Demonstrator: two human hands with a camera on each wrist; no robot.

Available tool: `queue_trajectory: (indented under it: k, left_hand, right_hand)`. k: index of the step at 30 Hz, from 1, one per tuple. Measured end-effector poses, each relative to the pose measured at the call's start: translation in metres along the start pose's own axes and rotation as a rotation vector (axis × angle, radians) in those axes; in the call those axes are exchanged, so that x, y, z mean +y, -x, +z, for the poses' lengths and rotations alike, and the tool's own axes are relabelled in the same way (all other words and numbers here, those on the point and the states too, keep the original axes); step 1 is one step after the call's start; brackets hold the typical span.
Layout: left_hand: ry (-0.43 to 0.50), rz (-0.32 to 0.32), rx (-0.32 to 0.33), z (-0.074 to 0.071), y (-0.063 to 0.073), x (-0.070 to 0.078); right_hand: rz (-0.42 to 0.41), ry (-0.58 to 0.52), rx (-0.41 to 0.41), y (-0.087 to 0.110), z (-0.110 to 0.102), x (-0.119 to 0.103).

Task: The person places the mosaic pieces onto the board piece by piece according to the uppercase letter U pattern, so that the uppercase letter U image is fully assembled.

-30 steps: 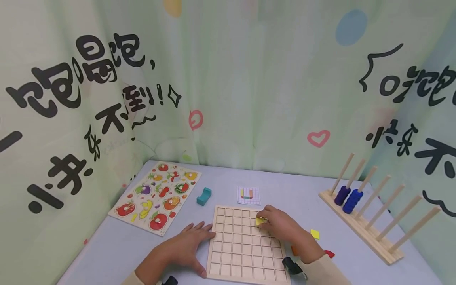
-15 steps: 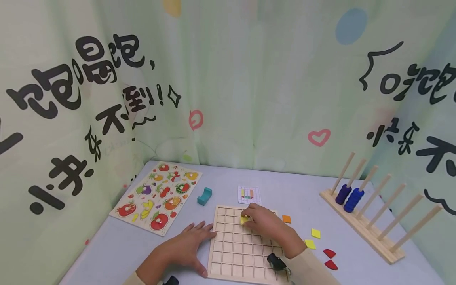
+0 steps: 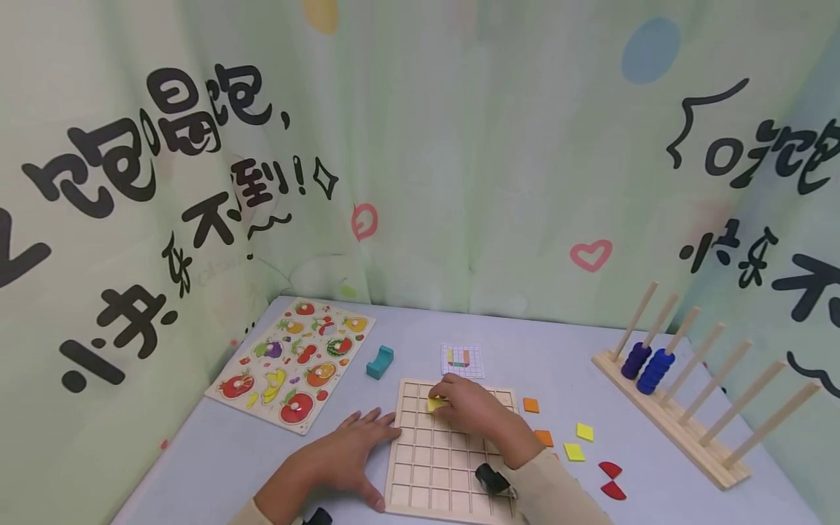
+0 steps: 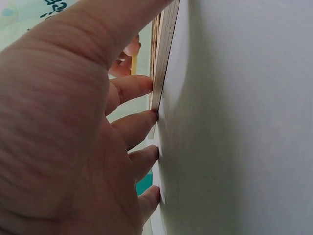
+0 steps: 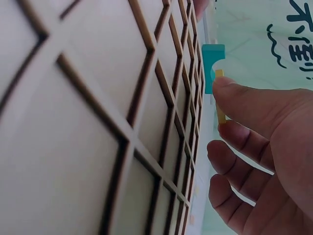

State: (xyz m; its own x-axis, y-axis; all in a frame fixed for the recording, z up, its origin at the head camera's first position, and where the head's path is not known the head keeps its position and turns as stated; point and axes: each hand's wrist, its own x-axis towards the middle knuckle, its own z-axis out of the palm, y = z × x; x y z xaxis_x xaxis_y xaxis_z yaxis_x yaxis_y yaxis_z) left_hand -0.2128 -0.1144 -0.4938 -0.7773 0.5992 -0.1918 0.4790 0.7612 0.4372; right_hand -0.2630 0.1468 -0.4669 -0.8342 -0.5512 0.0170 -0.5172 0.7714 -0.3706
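Note:
A wooden grid board [image 3: 429, 457] with raised square cells lies on the table. Over its far rows, my right hand [image 3: 474, 410] pinches a yellow square tile [image 3: 434, 404] between thumb and fingertips; the right wrist view shows the tile [image 5: 220, 100] edge-on, apart from the grid. My left hand [image 3: 343, 453] rests at the board's left side, fingers spread. In the left wrist view, fingertips [image 4: 145, 84] of that hand touch the board's edge [image 4: 166, 49]. A small pattern card [image 3: 462, 361] with a coloured figure on a grid lies just beyond the board.
Right of the board lie orange tiles [image 3: 531, 405], yellow tiles [image 3: 574, 452] and red wedge pieces [image 3: 613, 490]. A pegged wooden rack [image 3: 676, 423] with blue rings stands at the right. A fruit puzzle board [image 3: 295, 364] and a teal notched block [image 3: 380, 362] lie at the left.
My right hand has moved left over the board's far rows with the yellow tile, uncovering loose tiles on the right. My left hand stays at the board's edge.

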Motion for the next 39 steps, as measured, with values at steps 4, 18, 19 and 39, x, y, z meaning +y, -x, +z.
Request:
queue_trajectory:
  k: [4,18,19,39]
  left_hand:
    - [-0.007,0.007,0.001,0.001,0.000,-0.001]
    - [0.010,-0.012,-0.001,0.001,-0.001,-0.001]
    - [0.007,-0.011,0.000,0.001,-0.001,-0.001]
    - [-0.016,0.005,-0.001,0.001,-0.002,-0.002]
  right_hand:
    - [-0.001,-0.009,-0.007,-0.005,0.005,-0.002]
    - [0.015,0.007,0.018,-0.014,0.013,-0.005]
    - [0.014,0.008,0.021,-0.014,0.013,-0.006]
    - [0.039,0.021,0.015,-0.017,0.018,-0.005]
